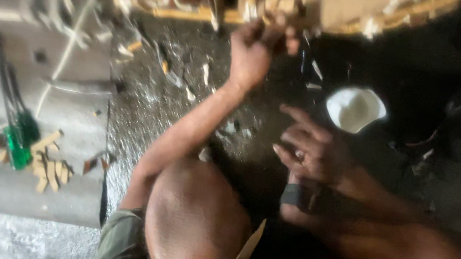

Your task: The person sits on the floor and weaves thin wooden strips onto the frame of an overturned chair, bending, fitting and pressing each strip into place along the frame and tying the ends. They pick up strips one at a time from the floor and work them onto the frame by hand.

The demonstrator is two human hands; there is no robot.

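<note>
Wooden frame [343,10] along the top edge looks partly assembled, light joints showing, with chips and offcuts [48,164] and green-handled screwdrivers [16,138] lying on the floor, so work seems mid-way, blur hides detail. Left hand [253,51] is raised, arm stretched, fist closed at the frame's lower edge, grasped item unclear. Right hand [312,150] hovers low, fingers loosely spread, seemingly empty, near a white bowl [355,108].

My left hand [251,54] is stretched way out ahead of me, arm nearly straight, fingers curled into a loose fist, though it's too blurry to tell if they're closed on anything. Right hand [313,150] sits closer in, fingers spread open, forearm bent across my knee.
</note>
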